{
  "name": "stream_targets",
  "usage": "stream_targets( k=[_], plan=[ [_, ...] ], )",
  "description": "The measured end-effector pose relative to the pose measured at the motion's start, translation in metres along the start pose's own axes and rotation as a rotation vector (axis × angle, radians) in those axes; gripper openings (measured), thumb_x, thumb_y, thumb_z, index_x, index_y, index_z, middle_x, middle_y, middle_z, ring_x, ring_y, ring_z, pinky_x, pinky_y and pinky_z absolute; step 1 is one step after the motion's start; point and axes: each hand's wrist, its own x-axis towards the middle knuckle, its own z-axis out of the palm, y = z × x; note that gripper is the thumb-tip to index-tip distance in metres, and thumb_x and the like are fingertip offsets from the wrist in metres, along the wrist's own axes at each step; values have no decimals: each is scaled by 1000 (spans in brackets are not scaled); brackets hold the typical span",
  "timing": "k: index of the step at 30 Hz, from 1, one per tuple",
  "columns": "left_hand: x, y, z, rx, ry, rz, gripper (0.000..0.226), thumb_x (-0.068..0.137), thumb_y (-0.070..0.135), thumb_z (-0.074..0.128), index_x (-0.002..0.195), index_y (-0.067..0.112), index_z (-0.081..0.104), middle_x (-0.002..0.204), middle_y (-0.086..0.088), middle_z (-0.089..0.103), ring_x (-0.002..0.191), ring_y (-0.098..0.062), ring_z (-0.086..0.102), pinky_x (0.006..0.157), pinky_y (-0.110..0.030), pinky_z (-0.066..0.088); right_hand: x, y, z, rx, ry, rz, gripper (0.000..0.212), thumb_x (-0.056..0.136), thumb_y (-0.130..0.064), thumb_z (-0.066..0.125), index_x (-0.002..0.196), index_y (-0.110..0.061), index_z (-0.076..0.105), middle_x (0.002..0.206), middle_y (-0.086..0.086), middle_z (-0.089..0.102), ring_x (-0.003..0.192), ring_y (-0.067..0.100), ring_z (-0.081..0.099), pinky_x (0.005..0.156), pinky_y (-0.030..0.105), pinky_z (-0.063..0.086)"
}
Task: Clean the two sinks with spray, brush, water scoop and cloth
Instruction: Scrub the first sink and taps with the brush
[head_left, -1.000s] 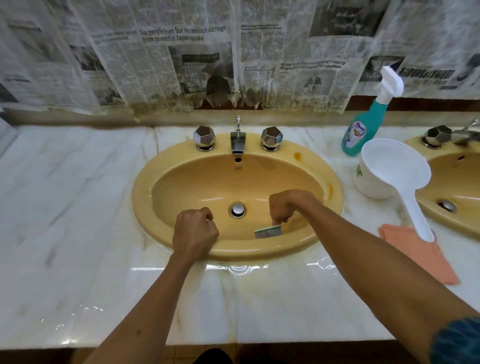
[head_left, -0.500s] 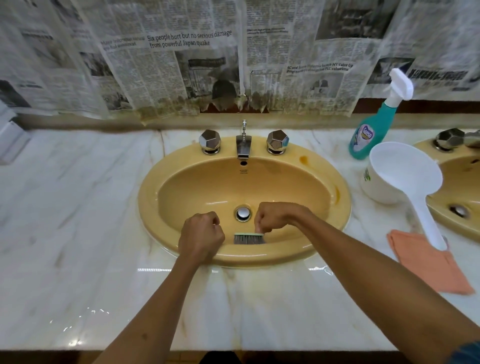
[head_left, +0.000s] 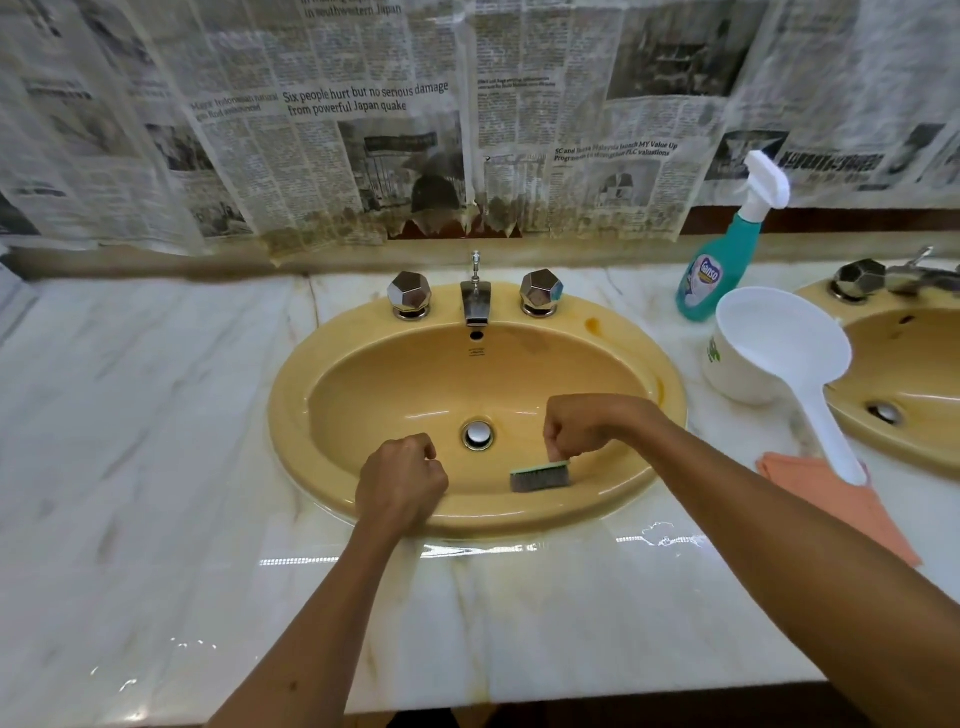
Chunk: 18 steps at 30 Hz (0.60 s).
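A: Scrubbing, by the look of it: the right hand (head_left: 582, 423) is curled round the top of the small green-backed brush with grey bristles (head_left: 540, 475), whose bristles meet the front slope of the oval yellow ceramic sink (head_left: 291, 415), just right of its round chrome drain (head_left: 478, 435).

B: And the left hand (head_left: 402, 480)?

A: Fisted, holding nothing that I can see, resting at the front rim of that sink, left of the drain.

B: How would the brush handle?

A: Light and stiff in the back, I judge, with bristles that give a little. The glazed bowl looks glossy and probably slick, so a grip high on the back, pressing straight down, should stop it skating.

B: The other tools?

A: All right of the sink on the white marble counter (head_left: 156, 441): the teal spray bottle with white trigger (head_left: 711, 280) stands at the back, the white plastic water scoop with long handle (head_left: 779, 343) lies atop a white tub nearer, and the flat orange cloth (head_left: 841, 509) lies under the handle's end. The cloth is soft and limp; pinch it at an edge. The second yellow sink (head_left: 904, 364) lies beyond the scoop.
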Motion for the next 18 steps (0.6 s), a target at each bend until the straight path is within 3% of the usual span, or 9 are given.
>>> stream_targets(
  k=[2,4,8,10,14,16,18],
  plan=[
    [1,0,0,16,-20,-1,25,83,19,50,99,22,69,96,-5,70,80,-27,57,66,-30,44,-11,7,0,-165,80,122,11,89,-19,60,93,-11,68,90,-2,66,88,20,55,90,41,37],
    [1,-1,0,31,-45,9,25,83,18,50,99,23,69,96,-5,69,78,-26,53,66,-29,41,-13,-8,15,-118,185,134,12,90,-23,60,97,-16,67,101,-2,69,100,23,58,98,46,31],
    [2,-3,-1,65,-84,57,24,84,20,49,97,22,68,96,-5,70,80,-28,56,65,-30,40,-23,-54,61,93,393,1,14,93,-27,59,88,-22,71,96,-6,70,95,18,58,84,38,24],
    [2,-4,-1,81,-92,86,24,84,19,47,97,22,68,96,-5,70,85,-29,60,65,-30,41,-39,-47,66,-7,506,104,11,92,-26,57,88,-25,68,93,-8,69,95,18,59,82,38,23],
    [1,-6,-2,84,-113,145,28,86,19,45,99,22,69,98,-4,71,88,-29,61,66,-30,39,-64,-20,64,-92,592,493,12,90,-24,56,99,-23,65,93,-2,69,95,24,60,89,41,27],
    [1,-6,-3,86,-130,168,28,87,20,44,99,22,69,98,-4,71,87,-29,60,66,-31,40,-63,-41,73,-109,634,524,13,91,-24,55,98,-24,65,92,-1,69,95,25,59,88,41,27],
    [2,-6,-4,95,-152,184,28,87,20,43,99,22,68,98,-5,70,82,-28,55,67,-31,39,-60,-74,93,-126,663,403,16,93,-24,52,96,-24,67,94,0,68,97,26,55,83,40,25]
  ],
)
